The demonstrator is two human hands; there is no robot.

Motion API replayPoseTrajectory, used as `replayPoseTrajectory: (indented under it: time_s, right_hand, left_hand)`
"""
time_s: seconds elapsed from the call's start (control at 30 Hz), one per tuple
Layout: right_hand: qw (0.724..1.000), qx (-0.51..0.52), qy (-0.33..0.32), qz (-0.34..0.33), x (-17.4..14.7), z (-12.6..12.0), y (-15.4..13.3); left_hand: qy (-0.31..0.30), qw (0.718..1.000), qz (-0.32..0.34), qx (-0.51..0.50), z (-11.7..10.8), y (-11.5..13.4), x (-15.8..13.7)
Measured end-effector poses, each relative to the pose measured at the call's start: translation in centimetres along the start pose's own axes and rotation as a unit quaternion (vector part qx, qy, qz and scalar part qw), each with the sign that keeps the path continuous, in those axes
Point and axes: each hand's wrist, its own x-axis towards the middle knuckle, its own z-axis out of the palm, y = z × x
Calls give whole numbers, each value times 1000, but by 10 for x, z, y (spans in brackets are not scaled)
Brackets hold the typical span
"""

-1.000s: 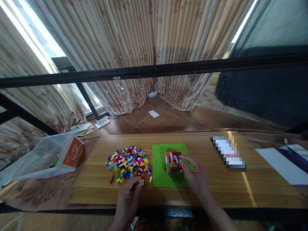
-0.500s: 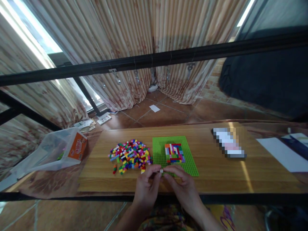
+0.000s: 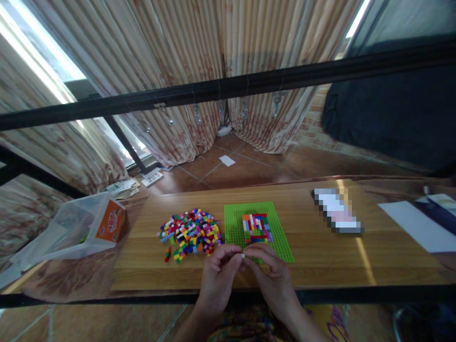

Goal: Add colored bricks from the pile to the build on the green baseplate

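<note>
Between the fingertips of my two hands is a small white toy brick [image 3: 242, 256], mostly covered by the fingers. My left hand [image 3: 220, 275] pinches it from the left, and my right hand [image 3: 272, 275] pinches it from the right. Just beyond them lies a green baseplate [image 3: 233, 218], its near edge partly behind my right hand. A low block of multicoloured bricks [image 3: 257, 228] is built up on that plate. To the left of the plate spreads a loose pile of bricks [image 3: 194, 230] in many colours.
A short red and green brick piece [image 3: 167, 255] lies apart from the pile. At the far left rests a clear plastic box [image 3: 74, 223] with an orange label. A pixelated phone-like object [image 3: 338, 211] and white paper [image 3: 409, 223] lie right on the wooden board [image 3: 160, 280] and beyond it.
Both hands have stayed together near the plate's front edge. The white brick has shifted slightly right and is more covered by the fingers. The camera view has tilted slightly.
</note>
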Motion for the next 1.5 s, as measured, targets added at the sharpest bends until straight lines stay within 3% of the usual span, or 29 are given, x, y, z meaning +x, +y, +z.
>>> replayPoseTrajectory:
  time_s: [0.07, 0.17, 0.3, 0.4, 0.6, 0.8, 1.1, 1.27, 1.5]
  right_hand:
    - [1000, -12, 4, -7, 2, -1, 1]
    - [999, -26, 23, -5, 6, -8, 5]
    - [996, -45, 81, 17, 13, -27, 14]
    - [992, -60, 109, 37, 15, -42, 22]
    - [985, -86, 134, 61, 14, -59, 34]
    - [985, -85, 128, 78, 17, -60, 39]
    - [984, -83, 128, 88, 23, -60, 42]
    - [983, -75, 134, 97, 22, -62, 47]
    - [984, -67, 122, 110, 22, -61, 46]
  left_hand:
    - [4, 1000, 9, 14, 1, -2, 6]
    - [25, 991, 60, 115, 1, -4, 21]
    - [21, 951, 153, 267, 1, -7, 52]
    - [-9, 923, 201, 329, 3, -9, 76]
    - [-56, 887, 221, 403, 13, -16, 100]
    - [-41, 862, 225, 452, 20, -20, 104]
    - [29, 892, 207, 401, 15, -26, 111]
    - [9, 910, 197, 364, 7, -30, 108]
    - [-5, 915, 188, 357, 3, -33, 111]
